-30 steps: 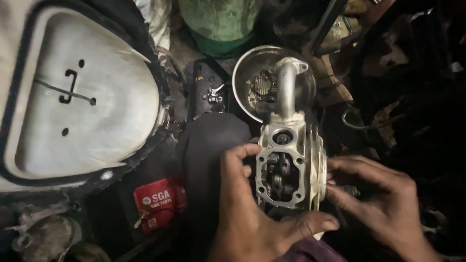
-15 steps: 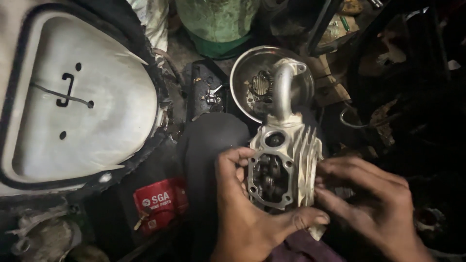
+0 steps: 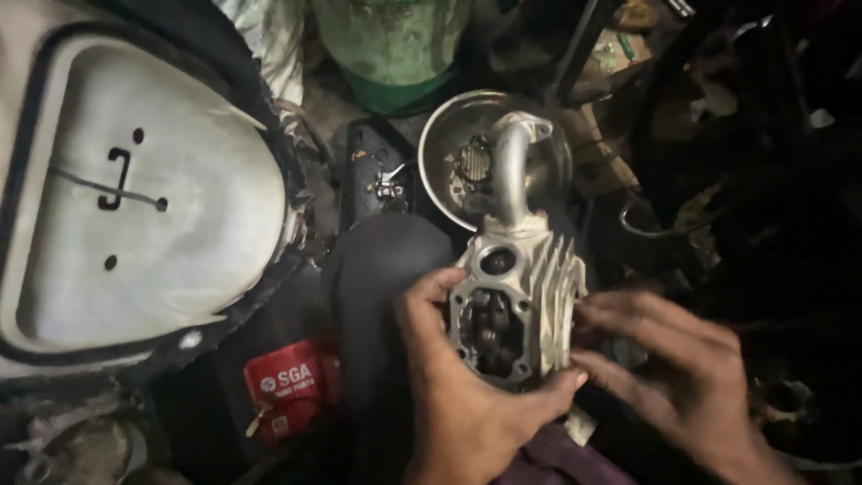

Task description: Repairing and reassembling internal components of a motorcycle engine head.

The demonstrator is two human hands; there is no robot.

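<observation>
one pale seat underside [image 3: 135,207] at 9 o'clock, cut off left | one steel bowl [image 3: 440,148] at 12, contents unclear | one finned engine head [image 3: 516,305] at centre, now tilted more | two hands: left hand [image 3: 467,395] fingers wrapped around it; right hand [image 3: 682,368] fingers loosely spread, tips touching the fins | right side too dark

Matt cast-metal cylinder head [image 3: 516,310], shiny steel bowl [image 3: 449,153]
</observation>
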